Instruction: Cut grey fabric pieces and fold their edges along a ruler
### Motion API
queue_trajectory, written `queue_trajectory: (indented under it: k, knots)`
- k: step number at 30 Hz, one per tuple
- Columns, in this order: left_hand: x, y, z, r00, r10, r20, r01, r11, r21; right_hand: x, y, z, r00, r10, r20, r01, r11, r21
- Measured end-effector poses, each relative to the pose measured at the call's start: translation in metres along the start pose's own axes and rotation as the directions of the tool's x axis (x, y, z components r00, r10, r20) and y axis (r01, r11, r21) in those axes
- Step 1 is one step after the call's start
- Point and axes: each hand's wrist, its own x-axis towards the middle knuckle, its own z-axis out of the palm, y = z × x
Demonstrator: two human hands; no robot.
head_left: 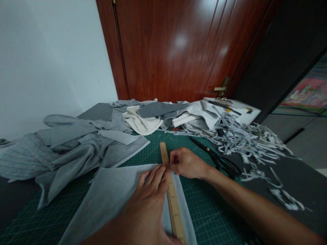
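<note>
A piece of grey cloth (pixel 109 194) lies flat on a green cutting mat (pixel 209 207), with a wooden ruler (pixel 174 207) laid along its right side. My left hand (pixel 150 197) rests on the cloth, fingers stretched out, their tips and the thumb against the ruler. At the cloth's far edge, just right of the ruler, my right hand (pixel 187 162) is closed in a pinch. Whatever is between those fingertips is too small or hidden to make out. Black-handled scissors (pixel 217 154) lie on the mat beyond my right forearm.
Crumpled grey fabric (pixel 76 143) heaps up on the left. Cream and grey cloth pieces (pixel 143 120) line the back, and a tangle of cut strips (pixel 245 136) spreads at the right near a white box (pixel 249 114). Behind stands a brown wooden door (pixel 163 51).
</note>
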Motion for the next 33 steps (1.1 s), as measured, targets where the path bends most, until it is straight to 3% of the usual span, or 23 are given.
queue_trajectory:
  k: [4,11,13,21,29,33]
  knots:
    - [0.001,0.004,-0.003,0.999,-0.03,0.034,0.03,1.0,0.007,0.003,0.001,-0.001,0.993,-0.015,-0.119,0.014,1.0,-0.009]
    - [0.001,0.002,-0.005,1.0,-0.006,0.022,0.007,0.998,-0.063,-0.035,-0.006,0.002,0.989,-0.012,0.145,0.003,0.998,0.067]
    - [0.001,0.002,-0.004,0.999,-0.018,0.028,0.02,0.997,-0.069,-0.042,-0.007,0.005,0.986,-0.009,0.168,-0.002,0.998,0.063]
    - [0.004,0.007,-0.007,0.988,-0.083,0.132,0.088,0.996,-0.029,-0.035,-0.007,0.007,0.997,-0.002,-0.078,0.002,1.0,0.008]
    - [0.002,0.004,-0.006,0.989,-0.07,0.129,0.072,0.997,-0.011,-0.056,-0.008,0.021,0.99,-0.058,-0.129,0.054,0.998,-0.032]
    - [0.001,0.002,-0.004,0.992,-0.064,0.11,0.067,0.997,-0.025,-0.074,-0.008,0.029,0.994,-0.038,-0.102,0.037,0.999,-0.012]
